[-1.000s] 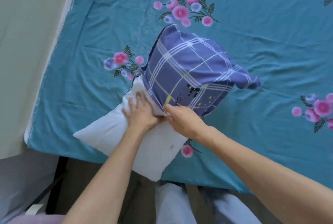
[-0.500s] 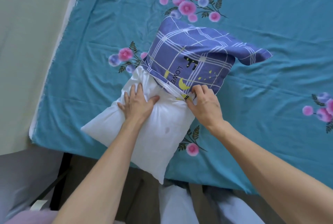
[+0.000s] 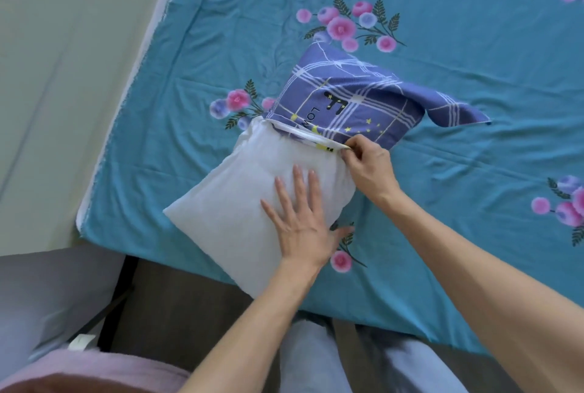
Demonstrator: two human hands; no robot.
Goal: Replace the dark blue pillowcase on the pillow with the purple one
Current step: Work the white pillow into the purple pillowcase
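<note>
Left hand [image 3: 301, 218] shifts from bunching pillow [image 3: 240, 203] to flat, fingers spread; right hand [image 3: 368, 165] pinches pillowcase [image 3: 354, 102] hem; more pillow bare, case nearly off.

There is one view only, from a camera worn on the person's head, so no second view shares any part of the scene. It looks forward and steeply down over both forearms, which reach in from the bottom edge toward the middle. It sits close: the right hand [image 3: 368, 168], pinching the open hem of the pillowcase [image 3: 354, 102], falls near the centre of the frame, with the left hand [image 3: 300, 222] flat on the pillow [image 3: 240, 209] just below and left of that pinch. The wide lens bends the bed sheet [image 3: 474, 45] outward beyond the pinch, and the wall [image 3: 63, 60] slants off to its far left.
</note>
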